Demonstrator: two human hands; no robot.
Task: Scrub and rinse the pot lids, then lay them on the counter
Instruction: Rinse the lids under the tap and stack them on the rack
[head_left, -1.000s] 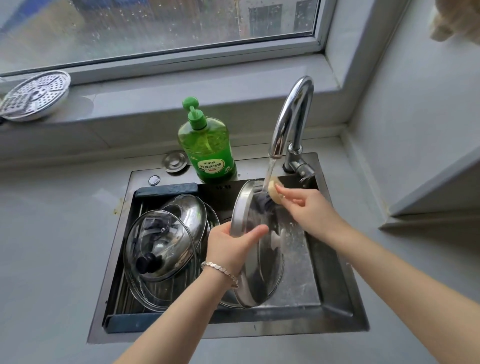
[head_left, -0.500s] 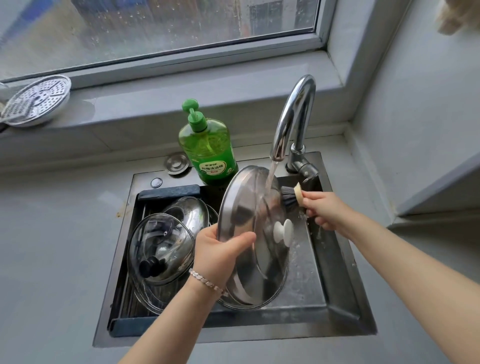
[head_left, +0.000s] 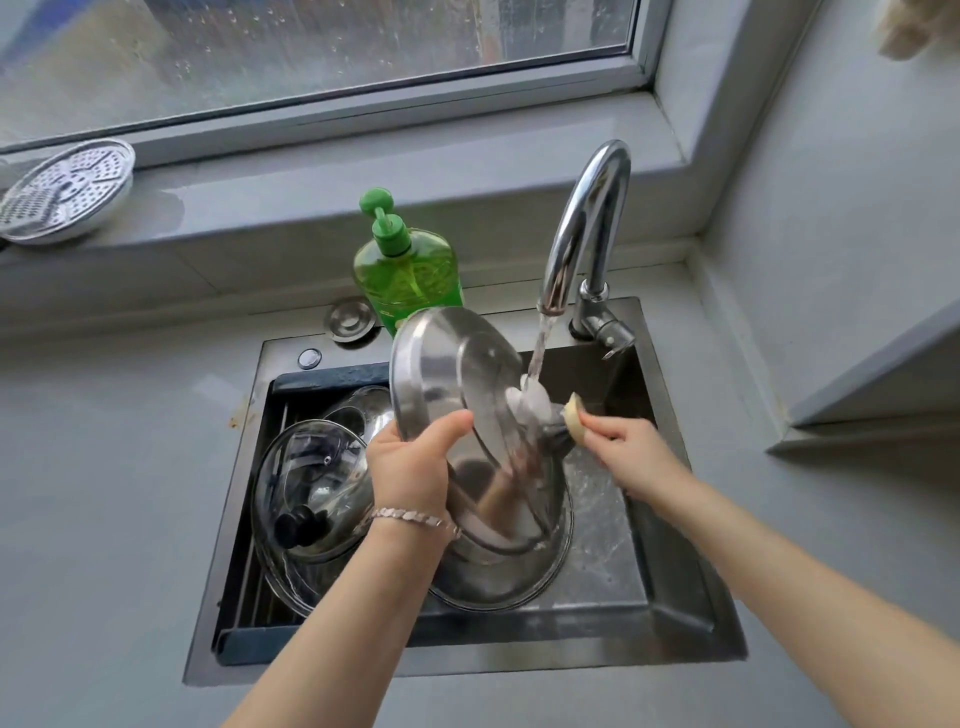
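My left hand (head_left: 410, 462) grips the left rim of a steel pot lid (head_left: 457, 384), held tilted above the sink (head_left: 670, 623). Water from the tap (head_left: 582, 228) falls onto the lid's white knob (head_left: 530, 402). My right hand (head_left: 631, 449) pinches a small scrubbing brush (head_left: 563, 426) with a pale top, its dark bristles against the lid near the knob. A glass lid (head_left: 311, 488) with a black knob leans on a rack in the left of the sink, with another steel lid (head_left: 358, 410) behind it. A further steel lid (head_left: 498, 582) lies below the held one.
A green dish soap bottle (head_left: 410, 270) stands behind the sink, next to a round metal plug (head_left: 350, 322). A perforated steamer plate (head_left: 62, 189) rests on the window sill at far left. Grey counter (head_left: 104, 493) surrounds the sink on both sides.
The held lid has tilted further and moved under the stream. My right hand has brought the brush back down against the lid near its knob.
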